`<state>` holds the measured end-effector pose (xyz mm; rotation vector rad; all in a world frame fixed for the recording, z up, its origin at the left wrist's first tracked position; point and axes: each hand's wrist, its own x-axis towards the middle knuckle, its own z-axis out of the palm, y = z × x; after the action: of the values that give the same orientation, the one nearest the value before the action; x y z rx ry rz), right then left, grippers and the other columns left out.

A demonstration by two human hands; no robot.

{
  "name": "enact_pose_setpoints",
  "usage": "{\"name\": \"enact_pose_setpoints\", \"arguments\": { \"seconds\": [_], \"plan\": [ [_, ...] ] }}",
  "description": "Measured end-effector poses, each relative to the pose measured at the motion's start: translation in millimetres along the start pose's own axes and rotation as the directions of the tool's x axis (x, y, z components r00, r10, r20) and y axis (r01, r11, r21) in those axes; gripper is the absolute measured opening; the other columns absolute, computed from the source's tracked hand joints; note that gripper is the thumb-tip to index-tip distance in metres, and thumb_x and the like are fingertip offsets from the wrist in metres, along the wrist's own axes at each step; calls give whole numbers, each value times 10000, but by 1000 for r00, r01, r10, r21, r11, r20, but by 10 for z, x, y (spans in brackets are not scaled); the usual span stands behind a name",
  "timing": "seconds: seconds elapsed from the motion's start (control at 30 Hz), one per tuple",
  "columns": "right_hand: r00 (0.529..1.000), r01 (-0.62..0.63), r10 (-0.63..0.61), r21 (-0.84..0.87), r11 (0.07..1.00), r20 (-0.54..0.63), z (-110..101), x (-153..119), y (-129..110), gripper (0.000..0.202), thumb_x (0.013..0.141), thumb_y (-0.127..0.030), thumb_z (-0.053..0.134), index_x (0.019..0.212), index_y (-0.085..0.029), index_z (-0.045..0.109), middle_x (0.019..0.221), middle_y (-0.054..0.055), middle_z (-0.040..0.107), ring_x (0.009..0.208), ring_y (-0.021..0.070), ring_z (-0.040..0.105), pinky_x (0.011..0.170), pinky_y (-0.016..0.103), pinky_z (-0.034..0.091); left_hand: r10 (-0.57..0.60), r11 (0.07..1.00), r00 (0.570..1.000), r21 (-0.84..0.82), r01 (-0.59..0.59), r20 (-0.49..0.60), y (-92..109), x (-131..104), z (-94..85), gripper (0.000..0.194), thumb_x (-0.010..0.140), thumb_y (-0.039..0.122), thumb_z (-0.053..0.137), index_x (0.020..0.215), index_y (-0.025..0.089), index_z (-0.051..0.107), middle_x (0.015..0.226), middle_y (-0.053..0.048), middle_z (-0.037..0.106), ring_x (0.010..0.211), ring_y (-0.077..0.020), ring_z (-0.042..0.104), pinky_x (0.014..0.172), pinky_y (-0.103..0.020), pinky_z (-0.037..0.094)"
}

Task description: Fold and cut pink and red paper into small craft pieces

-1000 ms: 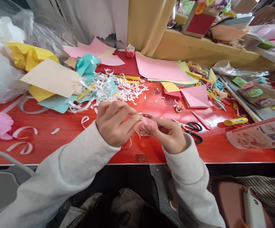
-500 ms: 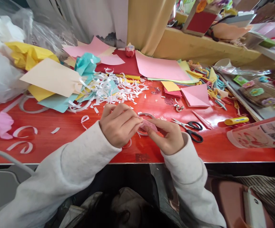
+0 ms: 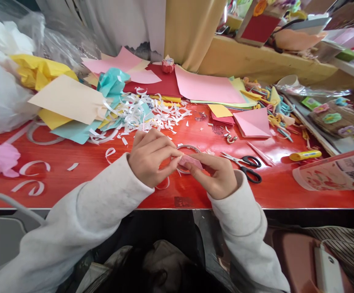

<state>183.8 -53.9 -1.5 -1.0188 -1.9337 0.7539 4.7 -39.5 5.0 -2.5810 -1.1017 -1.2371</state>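
Observation:
A small folded piece of pink paper (image 3: pixel 190 162) is held between my two hands, above the red table (image 3: pixel 158 199). My left hand (image 3: pixel 155 158) pinches its left end between thumb and fingertips. On the other side, my right hand (image 3: pixel 216 173) grips the piece with thumb and index finger. Behind the paper lies a clear round ring (image 3: pixel 189 147), partly covered by it. Scissors with black handles (image 3: pixel 246 166) rest open just right of my right hand.
White paper shreds (image 3: pixel 152 112) and coloured sheets (image 3: pixel 209 86) lie behind my hands. Folded pink paper (image 3: pixel 253 123), a yellow marker (image 3: pixel 305 155) and a patterned cup (image 3: pixel 332 171) are to the right. Pink crumpled paper (image 3: pixel 0 159) sits at the left.
My left hand's fingers have shifted, so its thumb and fingertip now show pinching the paper's end, and more of the pink piece is visible. My right hand has barely moved.

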Motion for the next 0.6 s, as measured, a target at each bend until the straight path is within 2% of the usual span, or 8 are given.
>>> {"name": "enact_pose_setpoints", "arguments": {
  "seconds": [0.17, 0.33, 0.47, 0.6],
  "plan": [
    [1000, -20, 20, 11, 1000, -1, -12, -6, 1, 181, 766, -190, 543, 890, -157, 671, 842, 64, 703, 733, 159, 644, 671, 293, 520, -96, 994, 992, -36, 99, 76, 11, 24, -18, 121, 775, 307, 517, 727, 305, 629, 728, 46, 678, 760, -176, 554, 717, -396, 316],
    [999, -34, 34, -17, 999, 17, -12, -2, -9, 180, 767, -193, 544, 886, -158, 674, 836, 60, 704, 718, 155, 642, 637, 278, 514, -73, 997, 996, -12, 74, 44, 5, 10, -11, 101, 766, 336, 539, 755, 311, 636, 722, 43, 679, 762, -182, 555, 708, -391, 324],
    [999, -36, 36, 3, 999, 18, -9, 3, -14, 185, 765, -195, 551, 897, -151, 673, 843, 62, 707, 746, 163, 648, 681, 290, 522, -70, 998, 996, -2, 70, 63, -3, 4, -6, 125, 782, 320, 514, 750, 314, 634, 735, 50, 683, 765, -180, 555, 706, -395, 313],
    [999, -33, 32, 24, 999, 29, -10, 2, -12, 181, 765, -191, 557, 895, -139, 672, 829, 66, 707, 738, 162, 649, 682, 292, 526, -19, 1000, 999, 0, 19, 50, -15, -1, -13, 107, 783, 284, 525, 781, 295, 631, 735, 50, 678, 758, -173, 547, 698, -390, 314]
  ]
}}
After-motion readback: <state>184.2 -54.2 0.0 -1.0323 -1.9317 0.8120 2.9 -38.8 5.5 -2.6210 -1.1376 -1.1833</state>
